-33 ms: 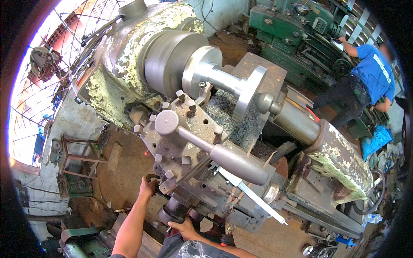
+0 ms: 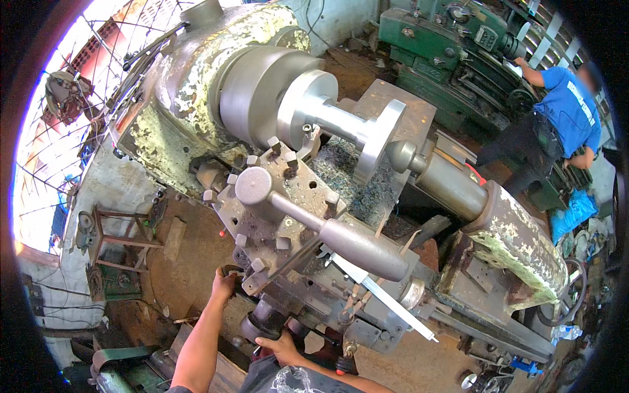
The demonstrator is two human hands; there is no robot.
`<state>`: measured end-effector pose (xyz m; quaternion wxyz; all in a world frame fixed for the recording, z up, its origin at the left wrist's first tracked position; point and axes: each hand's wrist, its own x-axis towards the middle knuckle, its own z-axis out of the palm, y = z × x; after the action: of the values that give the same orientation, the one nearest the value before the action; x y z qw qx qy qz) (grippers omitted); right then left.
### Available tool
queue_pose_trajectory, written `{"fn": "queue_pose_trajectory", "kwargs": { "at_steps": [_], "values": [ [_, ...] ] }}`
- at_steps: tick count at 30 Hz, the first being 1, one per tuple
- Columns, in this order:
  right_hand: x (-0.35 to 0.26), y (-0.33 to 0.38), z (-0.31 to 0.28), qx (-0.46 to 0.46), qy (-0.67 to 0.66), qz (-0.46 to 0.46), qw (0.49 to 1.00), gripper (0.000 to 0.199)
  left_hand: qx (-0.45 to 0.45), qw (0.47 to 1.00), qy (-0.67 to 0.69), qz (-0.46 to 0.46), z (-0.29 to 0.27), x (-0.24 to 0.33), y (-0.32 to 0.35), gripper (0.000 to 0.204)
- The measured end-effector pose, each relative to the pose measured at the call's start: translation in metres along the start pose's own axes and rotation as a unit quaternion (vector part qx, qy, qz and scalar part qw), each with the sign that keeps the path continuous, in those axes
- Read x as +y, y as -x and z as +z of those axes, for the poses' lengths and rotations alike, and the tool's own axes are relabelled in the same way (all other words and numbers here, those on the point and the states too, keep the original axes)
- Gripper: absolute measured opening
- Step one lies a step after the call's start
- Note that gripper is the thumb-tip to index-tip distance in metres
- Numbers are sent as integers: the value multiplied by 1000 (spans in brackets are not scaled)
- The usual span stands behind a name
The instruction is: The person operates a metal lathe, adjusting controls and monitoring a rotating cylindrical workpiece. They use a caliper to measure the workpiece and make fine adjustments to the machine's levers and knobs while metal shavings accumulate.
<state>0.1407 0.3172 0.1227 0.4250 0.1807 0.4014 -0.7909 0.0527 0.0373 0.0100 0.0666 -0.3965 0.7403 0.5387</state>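
At the lathe's near side, my left hand (image 2: 225, 285) is closed round a dark curved handle (image 2: 237, 271), partly hidden by the hand. My right hand (image 2: 282, 348) grips the underside of a dark round handwheel (image 2: 259, 322), its thumb visible and the other fingers mostly hidden. Above them sits the tool post (image 2: 275, 226) with several square-headed bolts and a long ball-ended lever (image 2: 357, 245). A shiny flanged metal shaft (image 2: 347, 124) runs between the smooth-looking, motion-blurred chuck (image 2: 255, 92) and the tailstock centre (image 2: 403, 157). The cutting tool (image 2: 309, 139) is near the left flange.
A caliper (image 2: 386, 298) lies on the carriage. Metal shavings (image 2: 354, 180) cover the bed beneath the shaft. The tailstock (image 2: 517, 242) stands right. A person in a blue shirt (image 2: 569, 105) works at a green lathe (image 2: 452, 59) behind. A small metal frame stand (image 2: 121, 239) is at left.
The chuck's blurred outline has shifted slightly, as in turning. My hands and the tool post show no visible movement.
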Motion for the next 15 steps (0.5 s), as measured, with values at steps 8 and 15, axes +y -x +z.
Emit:
{"fn": "queue_pose_trajectory", "kwargs": {
  "at_steps": [8, 15],
  "values": [
    [-1, -3, -2, 10, -19, -22, 1000, 50, 101, 976, -157, 110, 32, -28, 20, 84],
    [-15, -1, 8, 4, 21, -22, 1000, 67, 73, 969, -212, 99, 23, 13, 34, 89]
  ]
}}
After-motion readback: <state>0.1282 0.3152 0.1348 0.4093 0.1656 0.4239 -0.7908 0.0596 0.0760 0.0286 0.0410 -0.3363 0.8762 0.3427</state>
